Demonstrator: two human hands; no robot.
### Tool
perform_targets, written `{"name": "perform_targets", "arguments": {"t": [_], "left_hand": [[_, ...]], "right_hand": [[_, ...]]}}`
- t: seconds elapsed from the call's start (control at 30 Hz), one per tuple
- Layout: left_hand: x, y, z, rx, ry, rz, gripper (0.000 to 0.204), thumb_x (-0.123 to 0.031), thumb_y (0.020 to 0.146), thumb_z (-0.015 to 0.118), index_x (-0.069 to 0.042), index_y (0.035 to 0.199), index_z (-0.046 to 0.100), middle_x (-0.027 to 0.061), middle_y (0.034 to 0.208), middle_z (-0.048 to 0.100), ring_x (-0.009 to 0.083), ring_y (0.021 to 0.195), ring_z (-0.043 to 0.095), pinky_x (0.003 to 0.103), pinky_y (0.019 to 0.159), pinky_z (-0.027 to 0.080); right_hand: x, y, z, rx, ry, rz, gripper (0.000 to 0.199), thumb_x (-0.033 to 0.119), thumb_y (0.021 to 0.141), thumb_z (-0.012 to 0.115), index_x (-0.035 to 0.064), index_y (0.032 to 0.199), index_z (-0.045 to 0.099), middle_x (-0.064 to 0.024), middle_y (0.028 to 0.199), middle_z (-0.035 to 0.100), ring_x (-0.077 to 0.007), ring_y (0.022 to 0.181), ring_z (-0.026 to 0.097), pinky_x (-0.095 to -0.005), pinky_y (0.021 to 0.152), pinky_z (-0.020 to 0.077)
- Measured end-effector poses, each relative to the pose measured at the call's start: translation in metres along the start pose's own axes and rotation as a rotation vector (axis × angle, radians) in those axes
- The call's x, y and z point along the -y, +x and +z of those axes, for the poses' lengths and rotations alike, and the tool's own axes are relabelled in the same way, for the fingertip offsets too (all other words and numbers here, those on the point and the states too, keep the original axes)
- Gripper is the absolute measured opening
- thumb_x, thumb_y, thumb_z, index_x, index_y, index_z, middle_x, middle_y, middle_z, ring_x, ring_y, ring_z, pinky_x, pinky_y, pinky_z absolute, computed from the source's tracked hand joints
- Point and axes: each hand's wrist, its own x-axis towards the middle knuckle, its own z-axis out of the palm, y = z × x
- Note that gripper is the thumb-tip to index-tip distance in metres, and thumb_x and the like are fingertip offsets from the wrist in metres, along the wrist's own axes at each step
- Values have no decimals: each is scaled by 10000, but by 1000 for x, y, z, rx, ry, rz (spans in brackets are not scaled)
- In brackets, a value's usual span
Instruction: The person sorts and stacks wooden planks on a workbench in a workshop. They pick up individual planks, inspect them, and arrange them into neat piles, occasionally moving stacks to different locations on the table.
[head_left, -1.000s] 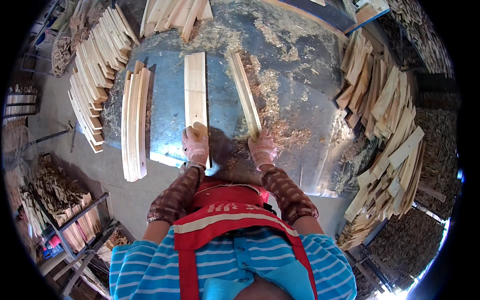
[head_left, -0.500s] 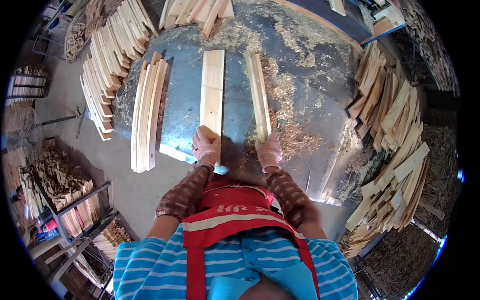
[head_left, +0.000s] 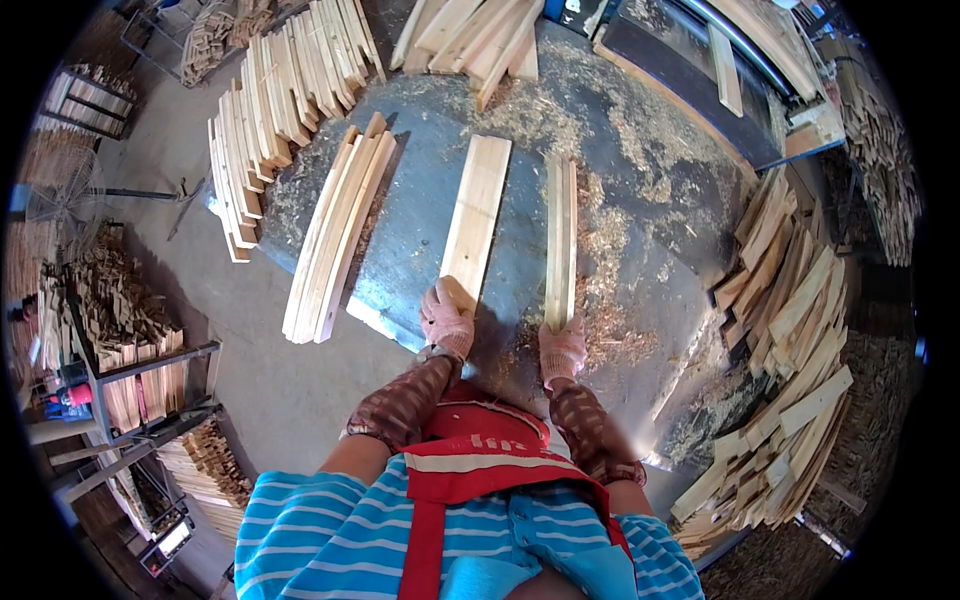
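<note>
A wide, pale wooden board (head_left: 476, 215) lies lengthwise on the dark worktable, pointing away from me. My left hand (head_left: 447, 318), in a pinkish work glove, is closed round its near end. To the right, a narrower wooden plank (head_left: 561, 240) with a lengthwise line along it runs away from me. My gloved right hand (head_left: 562, 350) grips that plank at its near end; whether it is one piece or two lying together I cannot tell. Left of the wide board, a small bundle of several planks (head_left: 340, 235) lies side by side, touched by neither hand.
The dark worktable (head_left: 420, 190) is strewn with sawdust (head_left: 610, 250). Planks are stacked along its left edge (head_left: 285, 85), at the far side (head_left: 470, 40) and in a jumbled heap on the right (head_left: 785, 370). A fan (head_left: 65, 190) and a loaded metal rack (head_left: 155, 350) stand at the left.
The view has swung, so the table and stacks appear shifted right and tilted. Both hands keep hold of the same boards; more of the far right machine bed shows.
</note>
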Motion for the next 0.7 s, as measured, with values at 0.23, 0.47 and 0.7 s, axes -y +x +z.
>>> {"name": "perform_targets", "arguments": {"t": [0.23,0.47,0.7], "left_hand": [[-14,3,-14,5,-80,-106,761,-176,746,761,-140,1418,406,211,1310,535,423,1240,505,500,1046,412],[12,18,-16,216,-318,-141,879,-271,743,829,-137,1486,380,222,1292,593,431,1150,604,483,961,505],[50,-50,-6,239,-614,-225,421,-314,827,710,-51,1155,693,148,1001,725,242,974,685,382,880,526]], "right_hand": [[-5,-1,7,-45,-61,-47,495,408,842,716,62,1120,497,-228,958,693,-429,852,712,-516,731,577],[3,-5,-9,-50,32,-53,481,397,824,729,44,1084,530,-223,983,694,-436,885,707,-522,763,571],[0,-8,-7,34,117,-18,630,360,824,716,20,1303,489,-222,1116,685,-418,1001,685,-491,850,559]]}}
